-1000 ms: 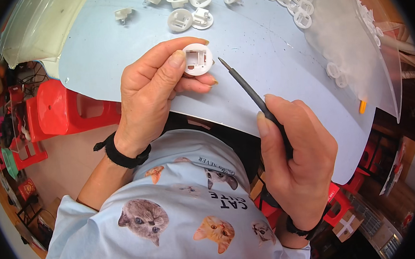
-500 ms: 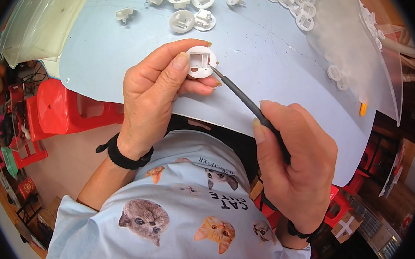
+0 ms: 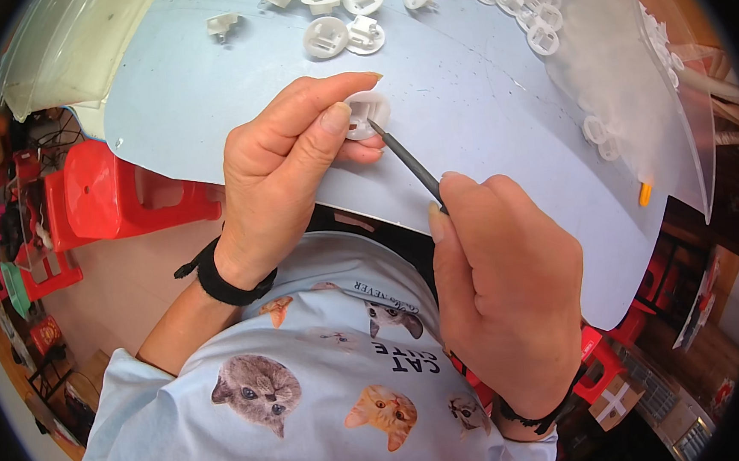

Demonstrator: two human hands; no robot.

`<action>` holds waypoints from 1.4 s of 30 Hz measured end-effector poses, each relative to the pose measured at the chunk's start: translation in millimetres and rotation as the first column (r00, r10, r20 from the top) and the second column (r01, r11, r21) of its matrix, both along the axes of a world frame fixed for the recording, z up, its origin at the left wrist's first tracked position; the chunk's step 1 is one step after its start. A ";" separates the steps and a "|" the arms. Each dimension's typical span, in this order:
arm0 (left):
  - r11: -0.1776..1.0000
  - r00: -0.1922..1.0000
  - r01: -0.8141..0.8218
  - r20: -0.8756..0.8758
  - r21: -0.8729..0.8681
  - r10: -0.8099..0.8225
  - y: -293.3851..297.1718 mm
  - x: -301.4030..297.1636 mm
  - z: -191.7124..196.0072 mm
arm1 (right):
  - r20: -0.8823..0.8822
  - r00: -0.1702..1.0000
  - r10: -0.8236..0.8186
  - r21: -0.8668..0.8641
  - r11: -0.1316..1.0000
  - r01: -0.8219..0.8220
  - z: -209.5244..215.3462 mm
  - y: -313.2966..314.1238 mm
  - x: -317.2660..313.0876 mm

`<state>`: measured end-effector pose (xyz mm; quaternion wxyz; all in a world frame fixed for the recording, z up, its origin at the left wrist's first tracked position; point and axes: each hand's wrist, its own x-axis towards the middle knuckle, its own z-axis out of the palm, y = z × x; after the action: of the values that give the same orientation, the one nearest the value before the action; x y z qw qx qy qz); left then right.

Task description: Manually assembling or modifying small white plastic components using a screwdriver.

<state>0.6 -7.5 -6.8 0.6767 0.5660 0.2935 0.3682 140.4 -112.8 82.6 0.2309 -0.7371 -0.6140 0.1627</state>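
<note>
Between the thumb and fingers of my left hand (image 3: 283, 155) is a round white plastic part (image 3: 375, 108) with a rectangular opening, held above the near edge of the table. My right hand (image 3: 510, 281) is closed round a thin dark-handled tool (image 3: 412, 166) with a pointed metal end; its exact kind is hard to make out. The tool's tip meets the opening of the white part from the lower right. Most of the handle is hidden inside my right fist.
Many similar white parts (image 3: 325, 38) lie on the light blue table (image 3: 205, 79) along the far side. A translucent plastic sheet (image 3: 624, 76) stands at the right, a yellow piece (image 3: 645, 194) beside it. Red stools (image 3: 118, 192) stand at the lower left.
My right hand has moved left and slightly up, pushing the tool tip farther into the opening. The white part has tilted and shifted slightly right in my left fingers.
</note>
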 end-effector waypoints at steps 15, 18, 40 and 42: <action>0.986 0.996 -0.042 0.069 -0.164 0.054 -0.3 1.7 6.2 | -0.409 0.907 -0.096 -0.083 0.994 0.067 -24.6 22.8 12.4; 0.990 0.999 0.003 0.042 -0.142 0.003 -2.8 0.4 4.3 | -0.363 0.932 -0.008 -0.011 1.000 0.005 -26.4 37.3 5.8; 0.980 0.980 0.200 0.017 0.008 -0.200 4.4 -5.3 9.9 | -0.012 0.997 -0.076 0.144 0.987 0.077 53.9 137.8 54.1; 0.974 0.976 0.218 -0.021 0.058 -0.217 4.3 -6.3 14.7 | 0.186 0.982 -0.040 0.294 0.956 -0.017 48.5 170.6 56.2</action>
<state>-5.7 -3.3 8.0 0.6936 0.6173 0.2234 0.2966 196.5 57.8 131.0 0.2793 -0.7102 -0.6462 -0.0027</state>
